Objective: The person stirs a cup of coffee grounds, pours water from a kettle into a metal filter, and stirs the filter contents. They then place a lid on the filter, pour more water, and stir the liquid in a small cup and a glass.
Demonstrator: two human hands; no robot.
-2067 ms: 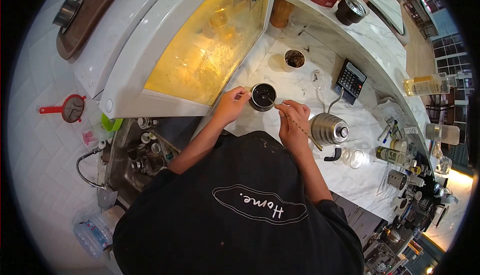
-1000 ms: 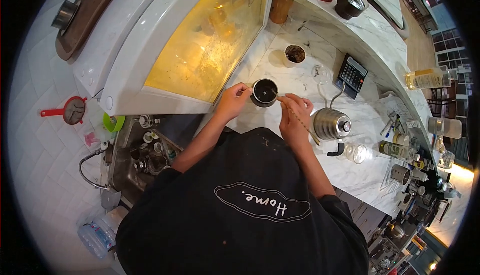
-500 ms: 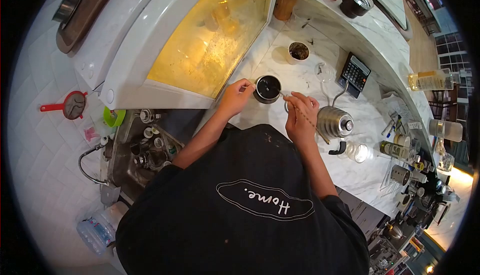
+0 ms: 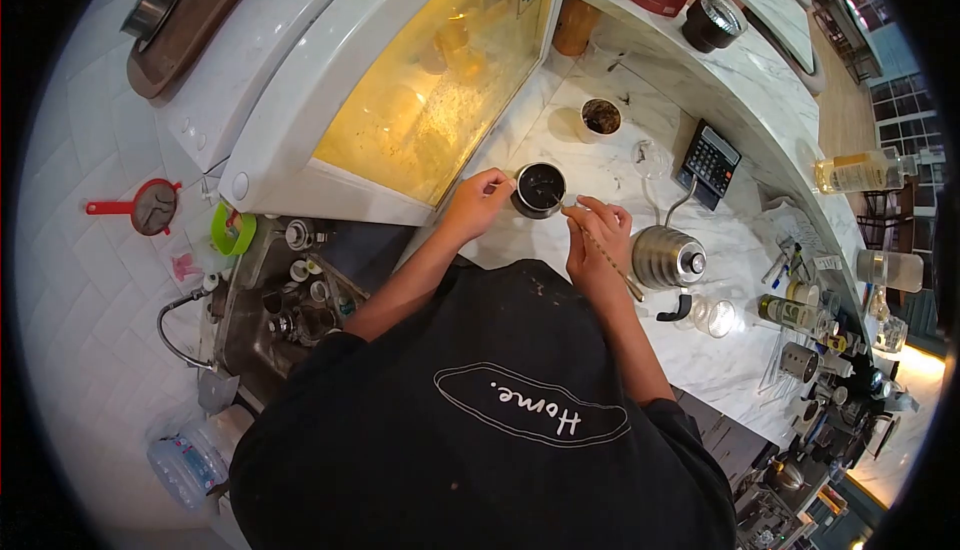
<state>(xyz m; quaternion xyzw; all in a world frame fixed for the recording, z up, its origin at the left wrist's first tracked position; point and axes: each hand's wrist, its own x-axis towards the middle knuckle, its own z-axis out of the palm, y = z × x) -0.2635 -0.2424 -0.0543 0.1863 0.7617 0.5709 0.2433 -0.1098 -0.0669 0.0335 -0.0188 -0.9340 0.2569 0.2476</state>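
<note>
A small metal cup (image 4: 540, 188) with dark contents stands on the marble counter in front of me. My left hand (image 4: 478, 204) is closed at the cup's left side, thumb and fingers pinching its rim. In my right hand (image 4: 600, 243) is a long, thin spoon (image 4: 612, 262) with a twisted-looking handle; its far end reaches over the cup's right edge, and its tip is hard to make out in the dark contents. Just right of that hand sits a steel gooseneck kettle (image 4: 668, 256). Beyond the metal cup is a white cup (image 4: 600, 118) with dark, crumbly matter inside.
A calculator (image 4: 711, 163) and a clear lid (image 4: 651, 158) lie on the counter (image 4: 690, 350). A glass jug (image 4: 712, 316) stands near the kettle. To the left are a yellow-lit glass cabinet (image 4: 420, 100) and a sink (image 4: 245, 335) holding dishes. Bottles line the right side.
The spoon handle has swung, its free end lower and to the right, and the dark contents look stirred. My left hand stays at the cup. The whole view has shifted slightly.
</note>
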